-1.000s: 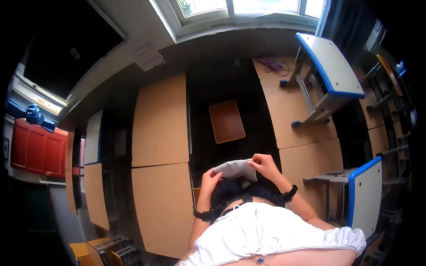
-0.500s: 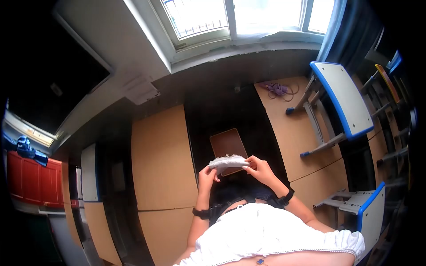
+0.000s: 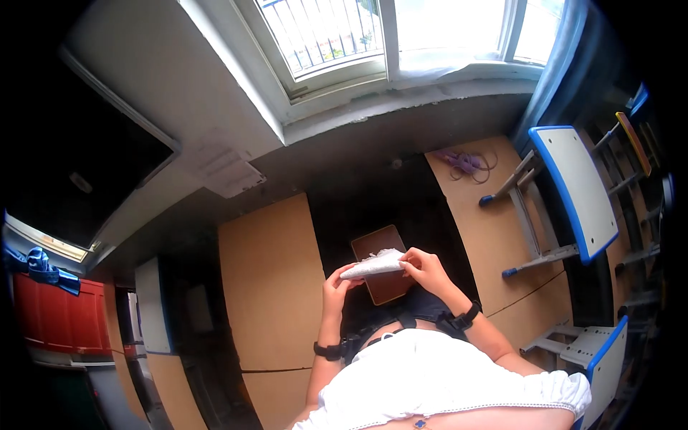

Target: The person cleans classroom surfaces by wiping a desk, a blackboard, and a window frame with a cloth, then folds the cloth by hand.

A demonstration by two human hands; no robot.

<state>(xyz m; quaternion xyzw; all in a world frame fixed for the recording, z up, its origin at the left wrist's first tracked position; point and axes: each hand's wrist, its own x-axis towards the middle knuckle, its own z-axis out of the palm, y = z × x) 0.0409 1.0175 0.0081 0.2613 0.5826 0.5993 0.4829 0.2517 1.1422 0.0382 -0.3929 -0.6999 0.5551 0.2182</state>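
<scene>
Between my two hands is a white, folded piece, soft-looking like cloth or paper [image 3: 373,266], with a frilly, uneven upper edge. My left hand [image 3: 335,292] has its fingers closed on the left end. The right end is pinched by my right hand [image 3: 426,271], thumb below and fingers on top. The piece is held in the air in front of my waist, its right end a little higher. Below and behind it shows a brown rectangular seat or board [image 3: 390,289] with a light rim, partly hidden by the piece and my hands.
Tan desk tops [image 3: 269,287] stand to the left, and another tan surface [image 3: 473,215] lies to the right with a purple item with cords [image 3: 466,163] on it. An upturned white chair with blue edging [image 3: 577,186] rests there. A window [image 3: 322,36] is ahead.
The white piece has tilted, its right end now higher and its left end lower, with both hands still on it. My view has shifted, so the surroundings appear lower.
</scene>
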